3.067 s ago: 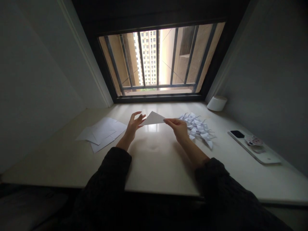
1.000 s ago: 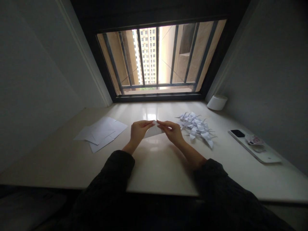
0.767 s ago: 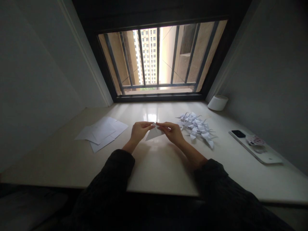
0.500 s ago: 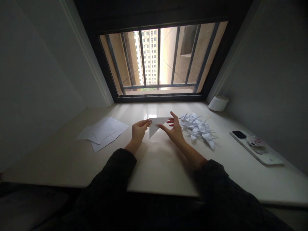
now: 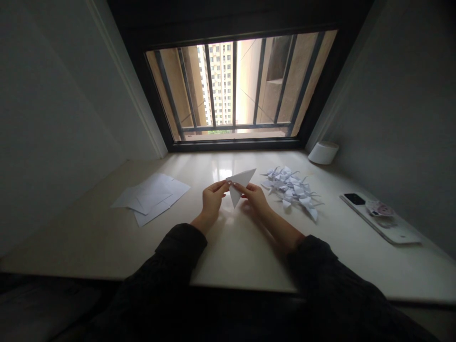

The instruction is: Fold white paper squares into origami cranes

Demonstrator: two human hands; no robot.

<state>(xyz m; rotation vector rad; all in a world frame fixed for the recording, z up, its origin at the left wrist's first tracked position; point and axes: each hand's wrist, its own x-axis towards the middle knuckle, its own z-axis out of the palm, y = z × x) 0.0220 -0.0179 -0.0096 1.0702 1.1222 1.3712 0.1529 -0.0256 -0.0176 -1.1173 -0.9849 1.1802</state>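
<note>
Head view, one frame. I log both hands raised over the pale desk (image 5: 231, 251), meeting just in front of the barred window (image 5: 235, 85).

Left hand (image 5: 213, 199): thumb and forefinger closed to a narrow pinch on the left corner of the folded paper triangle (image 5: 241, 183); the remaining fingers curl loosely under. Fingertips (image 5: 225, 184) touch the paper edge.

Right hand (image 5: 255, 197): fingers likewise drawn together, gripping the triangle from its right side near the lower edge. I cannot tell how many fingers sit behind the sheet.

Folded paper triangle: white, held clear of the desk between the two hands, tilted, one long point toward the upper right and a shorter point hanging down between the thumbs.

Surroundings: a heap of small folded paper cranes (image 5: 294, 190) lies just right of the right hand, not touching it. Loose white sheets (image 5: 151, 195) lie well to the left. A phone (image 5: 381, 217) rests near the right wall, and a white round container (image 5: 322, 152) sits in the far right corner
</note>
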